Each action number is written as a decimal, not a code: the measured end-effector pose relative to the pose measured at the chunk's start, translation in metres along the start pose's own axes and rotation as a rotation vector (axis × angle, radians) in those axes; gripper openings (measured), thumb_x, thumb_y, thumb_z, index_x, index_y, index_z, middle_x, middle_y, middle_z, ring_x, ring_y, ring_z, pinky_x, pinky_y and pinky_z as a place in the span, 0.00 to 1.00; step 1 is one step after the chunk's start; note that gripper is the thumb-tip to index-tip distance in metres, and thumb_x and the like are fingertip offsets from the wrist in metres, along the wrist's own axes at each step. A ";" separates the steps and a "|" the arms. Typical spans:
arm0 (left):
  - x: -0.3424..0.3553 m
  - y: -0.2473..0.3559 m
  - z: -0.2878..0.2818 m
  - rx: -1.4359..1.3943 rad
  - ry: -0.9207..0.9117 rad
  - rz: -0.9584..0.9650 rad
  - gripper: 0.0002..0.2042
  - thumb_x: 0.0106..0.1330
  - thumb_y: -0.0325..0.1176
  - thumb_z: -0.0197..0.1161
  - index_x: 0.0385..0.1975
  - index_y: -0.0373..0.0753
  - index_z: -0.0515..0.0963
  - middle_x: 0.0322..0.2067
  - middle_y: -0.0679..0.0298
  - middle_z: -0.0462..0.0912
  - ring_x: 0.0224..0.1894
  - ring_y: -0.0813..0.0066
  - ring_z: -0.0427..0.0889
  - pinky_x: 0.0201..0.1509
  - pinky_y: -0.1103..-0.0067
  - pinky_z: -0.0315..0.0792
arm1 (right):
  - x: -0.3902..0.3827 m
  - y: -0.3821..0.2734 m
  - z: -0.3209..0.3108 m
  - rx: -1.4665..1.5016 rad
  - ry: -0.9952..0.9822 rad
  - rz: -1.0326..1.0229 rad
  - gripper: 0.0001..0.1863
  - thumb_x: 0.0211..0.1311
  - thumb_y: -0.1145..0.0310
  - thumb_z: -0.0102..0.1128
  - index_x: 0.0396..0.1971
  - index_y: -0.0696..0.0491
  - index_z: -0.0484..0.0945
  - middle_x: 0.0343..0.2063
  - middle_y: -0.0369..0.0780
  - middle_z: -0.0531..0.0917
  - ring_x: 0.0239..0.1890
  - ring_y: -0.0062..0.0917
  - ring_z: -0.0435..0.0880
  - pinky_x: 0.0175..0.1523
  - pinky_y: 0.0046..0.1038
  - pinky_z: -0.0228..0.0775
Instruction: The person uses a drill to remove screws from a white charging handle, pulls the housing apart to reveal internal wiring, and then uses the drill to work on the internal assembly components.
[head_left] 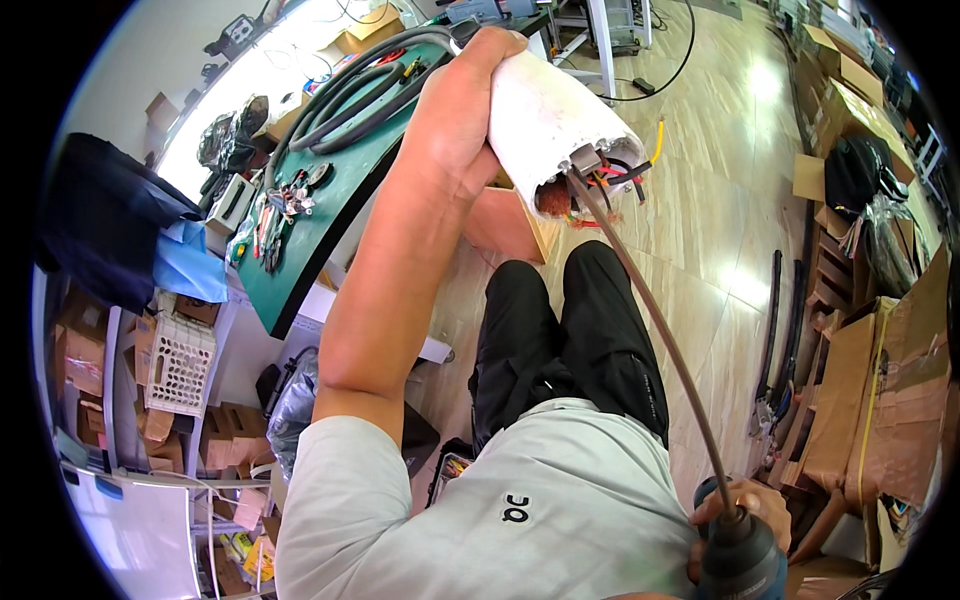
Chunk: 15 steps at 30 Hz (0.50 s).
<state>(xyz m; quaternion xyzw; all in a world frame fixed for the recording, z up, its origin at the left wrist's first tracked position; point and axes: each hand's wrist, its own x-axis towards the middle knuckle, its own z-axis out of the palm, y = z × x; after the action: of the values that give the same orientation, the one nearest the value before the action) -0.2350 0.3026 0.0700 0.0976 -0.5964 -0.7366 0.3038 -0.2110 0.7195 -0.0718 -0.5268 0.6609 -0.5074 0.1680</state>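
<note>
The left hand (pixel 462 105) is raised out in front, fingers wrapped around the far end of a thick white cable (pixel 552 125) and gripping it firmly; the thumb lies along the sheath. The cable's cut end faces the camera, showing a copper core (pixel 553 198) and loose red, black and yellow wires (pixel 622 178) spilling from it. A small grey fitting sits at the rim of the cut end, and from it a long brown shaft (pixel 655 320) runs down and to the right across the lap to a dark blue power tool (pixel 740 560) at the lower edge. The right hand (pixel 752 505) is closed around the top of that tool, fingers curled over its nose; the palm is hidden. Below the cable, the person's black trousers (pixel 560 340) and grey shirt (pixel 520 500) fill the middle. To the left stands a green bench (pixel 330 215) carrying black hoses (pixel 360 95) and a scatter of hand tools (pixel 275 210). A white basket (pixel 180 365) and cardboard boxes (pixel 85 360) sit on shelves further left. More cardboard (pixel 880 380) is stacked along the right over the wooden floor (pixel 720 120).
</note>
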 end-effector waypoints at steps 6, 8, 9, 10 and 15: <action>0.001 -0.003 -0.005 -0.021 0.003 0.019 0.12 0.60 0.37 0.59 0.31 0.32 0.76 0.25 0.61 0.78 0.28 0.71 0.80 0.35 0.73 0.75 | 0.010 -0.024 0.013 -0.039 0.220 0.105 0.16 0.50 0.67 0.65 0.41 0.51 0.76 0.25 0.42 0.83 0.24 0.32 0.83 0.33 0.28 0.76; 0.000 -0.003 -0.007 -0.040 -0.005 0.022 0.11 0.60 0.37 0.60 0.30 0.33 0.76 0.25 0.61 0.78 0.27 0.71 0.79 0.34 0.73 0.75 | 0.010 -0.032 0.013 -0.019 0.205 0.283 0.11 0.45 0.68 0.67 0.29 0.55 0.77 0.22 0.41 0.82 0.22 0.29 0.81 0.33 0.26 0.74; 0.000 -0.003 -0.007 -0.052 -0.004 0.030 0.11 0.60 0.37 0.60 0.31 0.33 0.76 0.25 0.61 0.78 0.27 0.72 0.79 0.34 0.74 0.75 | 0.014 -0.038 0.011 -0.021 0.183 0.387 0.09 0.46 0.68 0.66 0.25 0.56 0.78 0.21 0.41 0.82 0.22 0.28 0.81 0.33 0.25 0.74; -0.002 -0.003 -0.008 -0.059 0.002 0.037 0.11 0.60 0.37 0.60 0.31 0.33 0.76 0.25 0.61 0.78 0.27 0.72 0.79 0.34 0.74 0.75 | 0.032 -0.058 0.006 -0.034 0.128 0.515 0.08 0.53 0.67 0.64 0.25 0.57 0.80 0.21 0.41 0.82 0.23 0.28 0.82 0.34 0.23 0.74; 0.000 -0.001 -0.016 -0.101 -0.024 0.056 0.10 0.60 0.37 0.59 0.30 0.34 0.76 0.25 0.62 0.78 0.27 0.72 0.79 0.34 0.74 0.75 | 0.031 -0.058 0.021 0.049 0.292 0.602 0.07 0.58 0.73 0.64 0.22 0.59 0.79 0.21 0.41 0.83 0.24 0.23 0.83 0.34 0.19 0.73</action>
<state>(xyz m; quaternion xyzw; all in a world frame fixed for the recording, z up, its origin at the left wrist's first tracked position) -0.2270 0.2898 0.0642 0.0566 -0.5644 -0.7580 0.3219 -0.1765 0.6865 -0.0221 -0.2254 0.7915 -0.5211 0.2264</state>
